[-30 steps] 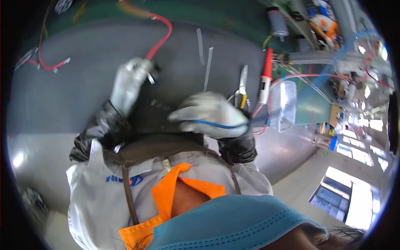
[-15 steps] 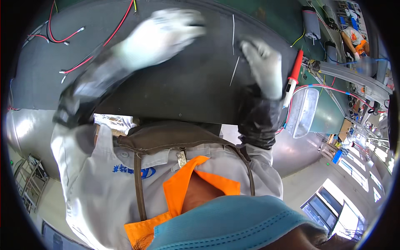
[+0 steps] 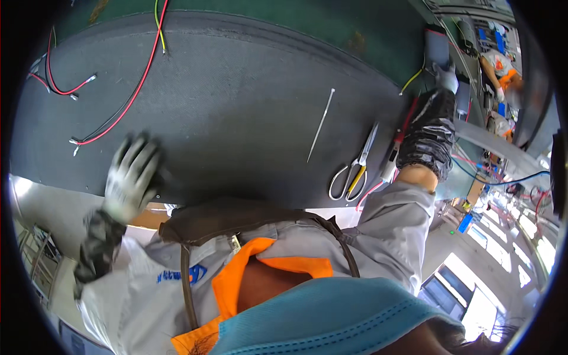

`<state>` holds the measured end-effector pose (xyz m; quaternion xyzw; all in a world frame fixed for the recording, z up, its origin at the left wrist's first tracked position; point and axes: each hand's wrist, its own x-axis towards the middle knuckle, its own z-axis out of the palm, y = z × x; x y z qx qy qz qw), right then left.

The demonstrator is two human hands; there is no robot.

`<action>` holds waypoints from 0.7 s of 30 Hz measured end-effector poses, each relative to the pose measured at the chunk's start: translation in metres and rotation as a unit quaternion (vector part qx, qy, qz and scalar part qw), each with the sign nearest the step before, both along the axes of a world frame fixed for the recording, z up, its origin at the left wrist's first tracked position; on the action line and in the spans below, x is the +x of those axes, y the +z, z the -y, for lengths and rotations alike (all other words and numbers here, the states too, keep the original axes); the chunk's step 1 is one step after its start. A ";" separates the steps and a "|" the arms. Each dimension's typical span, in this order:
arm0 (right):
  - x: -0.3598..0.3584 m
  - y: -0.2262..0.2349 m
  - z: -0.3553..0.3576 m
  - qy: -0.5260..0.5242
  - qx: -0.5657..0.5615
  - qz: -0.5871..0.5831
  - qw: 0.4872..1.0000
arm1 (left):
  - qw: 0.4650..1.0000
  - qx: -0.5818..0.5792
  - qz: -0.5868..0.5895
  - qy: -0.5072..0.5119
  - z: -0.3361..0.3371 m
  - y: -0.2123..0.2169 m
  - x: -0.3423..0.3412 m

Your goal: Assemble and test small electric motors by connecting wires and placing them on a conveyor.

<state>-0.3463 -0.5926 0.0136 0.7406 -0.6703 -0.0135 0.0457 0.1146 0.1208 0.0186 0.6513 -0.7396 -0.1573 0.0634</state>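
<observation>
My gloved left hand [image 3: 131, 177] is at the near left edge of the dark mat [image 3: 236, 130], its fingers spread and nothing in them. My right arm stretches far to the right, over a red-and-white handled tool [image 3: 391, 160]. There my gloved right hand [image 3: 445, 78] is closed round the near end of a grey cylinder [image 3: 436, 47]; some of its fingers are hidden. A thin white cable tie [image 3: 321, 124] lies slanted on the mat. To its right are scissors [image 3: 357, 168] with pale loop handles, a yellow piece showing at one loop.
Red and black wires [image 3: 137, 89] with metal ends lie across the left of the mat, near a yellow-green wire [image 3: 160, 32]. Another yellow-green wire [image 3: 411, 81] reaches the mat's right edge. A metal rail [image 3: 503, 145] runs beyond my right arm. Other people work at the far right.
My left hand has come back toward me and opened out. My right hand has reached out to the grey cylinder. The scissors now show; two white strips were visible before, one now.
</observation>
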 end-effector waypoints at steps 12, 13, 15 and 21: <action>0.102 0.006 -0.111 0.007 -0.052 -0.041 0.998 | 0.977 -0.208 0.044 -0.002 0.050 0.033 -0.025; 0.109 0.005 -0.110 0.031 -0.058 -0.032 0.997 | 0.966 -0.256 0.037 -0.020 0.070 0.041 -0.025; 0.121 0.013 -0.109 -0.008 -0.047 0.020 0.999 | 0.958 -0.285 0.020 -0.030 0.088 0.040 -0.028; 0.079 -0.010 -0.061 -0.036 -0.068 0.187 0.979 | 0.949 -0.313 0.004 -0.026 0.086 0.037 -0.029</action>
